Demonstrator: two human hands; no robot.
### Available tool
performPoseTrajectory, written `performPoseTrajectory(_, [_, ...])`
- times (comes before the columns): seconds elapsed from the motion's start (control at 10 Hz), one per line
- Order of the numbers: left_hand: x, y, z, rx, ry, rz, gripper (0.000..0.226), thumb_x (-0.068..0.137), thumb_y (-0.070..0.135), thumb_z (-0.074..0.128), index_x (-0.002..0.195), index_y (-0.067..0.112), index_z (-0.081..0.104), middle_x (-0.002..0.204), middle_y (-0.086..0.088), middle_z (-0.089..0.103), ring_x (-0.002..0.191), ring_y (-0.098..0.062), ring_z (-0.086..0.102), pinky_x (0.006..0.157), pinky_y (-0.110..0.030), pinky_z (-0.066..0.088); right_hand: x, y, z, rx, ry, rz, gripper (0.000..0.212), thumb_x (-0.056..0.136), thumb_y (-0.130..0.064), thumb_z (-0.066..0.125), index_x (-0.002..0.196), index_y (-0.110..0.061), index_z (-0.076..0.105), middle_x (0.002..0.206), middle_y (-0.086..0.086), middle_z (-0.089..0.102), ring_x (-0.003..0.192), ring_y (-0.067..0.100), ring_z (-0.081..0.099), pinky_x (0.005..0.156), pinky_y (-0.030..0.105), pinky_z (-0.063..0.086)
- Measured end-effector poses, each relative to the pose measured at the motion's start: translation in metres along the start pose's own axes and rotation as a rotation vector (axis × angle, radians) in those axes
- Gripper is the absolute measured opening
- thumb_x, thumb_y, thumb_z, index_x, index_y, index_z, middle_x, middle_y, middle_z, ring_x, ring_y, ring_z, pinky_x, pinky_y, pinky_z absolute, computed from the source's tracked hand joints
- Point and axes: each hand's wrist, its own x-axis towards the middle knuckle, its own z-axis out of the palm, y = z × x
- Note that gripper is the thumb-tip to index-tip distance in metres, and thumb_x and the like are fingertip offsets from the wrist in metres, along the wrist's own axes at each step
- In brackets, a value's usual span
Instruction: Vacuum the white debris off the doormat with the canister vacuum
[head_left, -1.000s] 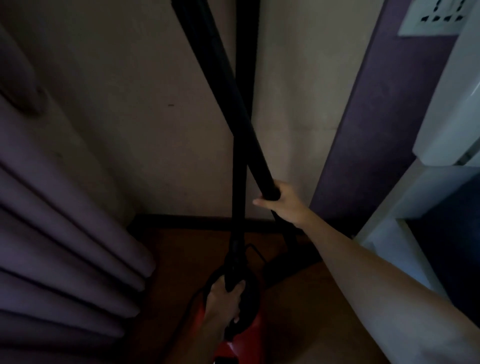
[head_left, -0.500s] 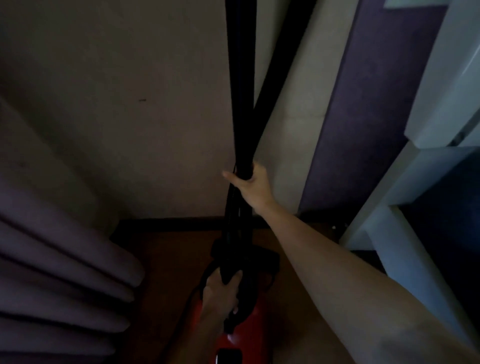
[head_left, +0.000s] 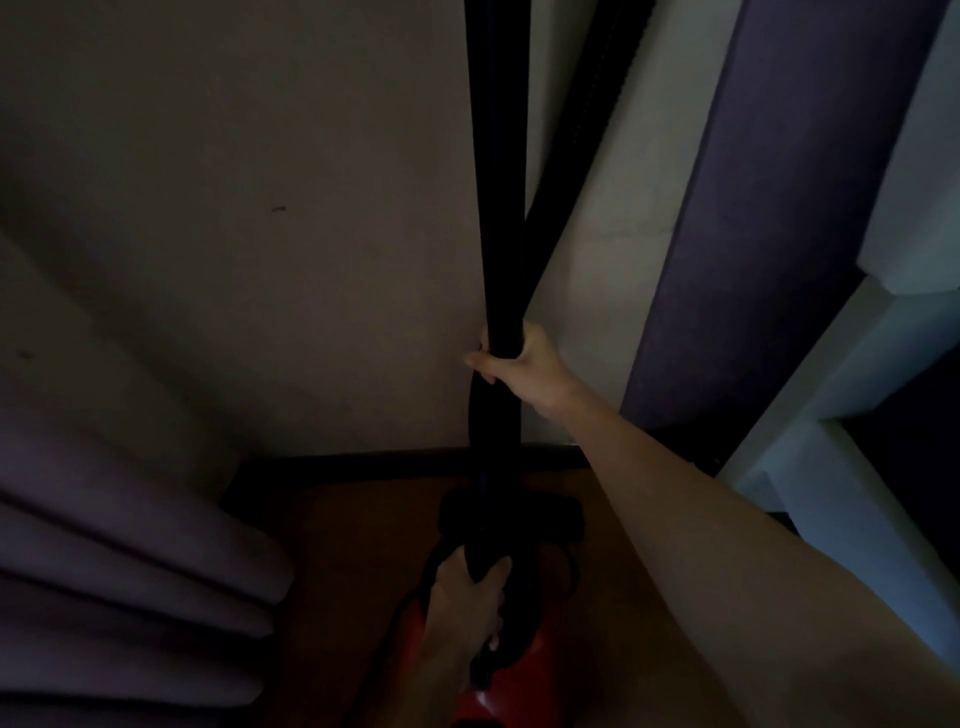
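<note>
The vacuum (head_left: 488, 699) sits on the floor (head_left: 353, 571) in a dim corner by the wall (head_left: 260, 260). It has a red body, a black tube (head_left: 498, 208) rising upright and a hose (head_left: 587, 156) slanting up to the right. The left hand (head_left: 462, 608) has its fingers clamped on what seems to be the handle (head_left: 480, 561). The right hand (head_left: 519, 361) has its fingers wrapped round the tube. A second ago the piece it held leaned up and to the left.

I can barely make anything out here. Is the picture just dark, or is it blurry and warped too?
Head view: dim throughout, brightest at the right, on the pale shelf unit and the right hand gripping the black vacuum tube; the left hand and red canister vacuum lie in deep shadow; no glare; detail soft rather than sharp; the wide-angle lens splays the purple wall panel outward.
</note>
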Motion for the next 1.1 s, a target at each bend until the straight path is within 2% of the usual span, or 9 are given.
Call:
performPoseTrajectory(0.1, [0.002,0.003,0.001,-0.018,-0.010,0.006,0.011,0.099,0.021,0.060,0.099,0.011,0.059,0.056,-0.001,0.048,0.034,-0.011,0.040,0.037,-0.025,0.035,-0.005,0.002,-0.005,0.044,-0.109,0.000,0.035,0.090,0.001,0.073,0.068,-0.013,0.049,0.061,0.002,0.048,0.055,0.016,0.050,0.067,0.031,0.046])
performPoseTrajectory(0.2, [0.005,0.005,0.002,-0.035,-0.008,0.004,0.013,0.100,0.020,0.059,0.103,0.008,0.060,0.058,-0.003,0.047,0.035,-0.012,0.039,0.037,-0.025,0.034,-0.007,0.002,-0.004,0.049,-0.133,0.032,0.037,0.091,-0.001,0.073,0.066,-0.013,0.048,0.060,-0.003,0.048,0.056,0.014,0.050,0.067,0.030,0.046])
performPoseTrajectory(0.4, [0.001,0.005,0.004,-0.042,0.024,-0.006,0.012,0.099,0.024,0.061,0.103,0.012,0.062,0.060,-0.002,0.051,0.036,-0.010,0.043,0.039,-0.025,0.037,-0.020,-0.002,0.008,0.032,0.067,0.068,0.031,0.092,-0.006,0.073,0.069,-0.012,0.053,0.063,-0.001,0.055,0.055,0.004,0.057,0.063,0.020,0.049])
performPoseTrajectory(0.5, [-0.001,0.006,0.004,-0.070,0.029,-0.001,0.014,0.098,0.024,0.062,0.098,0.010,0.063,0.058,-0.002,0.051,0.039,-0.011,0.044,0.038,-0.024,0.035,-0.028,0.000,0.018,0.068,0.166,0.072,0.031,0.092,-0.004,0.073,0.071,-0.019,0.057,0.065,-0.004,0.057,0.054,-0.004,0.057,0.057,0.012,0.046])
performPoseTrajectory(0.6, [-0.002,0.005,0.005,-0.082,0.052,0.006,0.013,0.095,0.022,0.066,0.095,0.009,0.064,0.056,-0.002,0.053,0.040,-0.013,0.046,0.039,-0.024,0.036,-0.031,0.006,0.023,0.057,0.214,0.078,0.028,0.089,-0.009,0.077,0.071,-0.014,0.056,0.070,0.001,0.059,0.060,0.000,0.060,0.061,0.017,0.050])
performPoseTrajectory(0.8, [-0.005,0.004,0.004,-0.097,0.122,-0.001,0.015,0.089,0.022,0.074,0.097,0.019,0.062,0.062,-0.007,0.062,0.043,-0.014,0.052,0.041,-0.024,0.043,-0.045,0.010,0.020,0.050,0.202,0.104,0.018,0.088,-0.010,0.078,0.088,-0.019,0.062,0.086,0.001,0.066,0.076,0.001,0.064,0.075,0.018,0.054])
performPoseTrajectory(0.9, [-0.014,0.009,0.003,0.037,0.192,0.033,0.032,0.085,0.031,0.078,0.107,0.020,0.058,0.082,-0.005,0.070,0.057,-0.013,0.065,0.047,-0.023,0.051,-0.055,0.009,0.017,0.057,0.174,0.157,0.031,0.089,-0.011,0.078,0.113,-0.019,0.060,0.106,-0.003,0.067,0.097,0.007,0.064,0.083,0.014,0.052])
performPoseTrajectory(1.0, [-0.019,0.011,0.002,0.141,0.231,0.076,0.061,0.077,0.045,0.082,0.122,0.019,0.050,0.113,-0.004,0.066,0.096,-0.021,0.068,0.077,-0.034,0.060,-0.065,-0.002,0.012,0.017,0.180,0.181,0.037,0.090,-0.008,0.076,0.119,-0.019,0.056,0.109,-0.007,0.063,0.107,0.012,0.063,0.080,0.007,0.049])
performPoseTrajectory(1.1, [-0.026,0.016,0.001,0.374,0.306,0.231,0.073,0.076,0.054,0.079,0.130,0.019,0.045,0.126,-0.004,0.055,0.111,-0.023,0.058,0.090,-0.040,0.054,-0.075,-0.017,0.005,-0.071,0.240,0.227,0.041,0.089,-0.009,0.077,0.125,-0.011,0.057,0.112,-0.005,0.058,0.113,0.013,0.055,0.087,0.011,0.040])
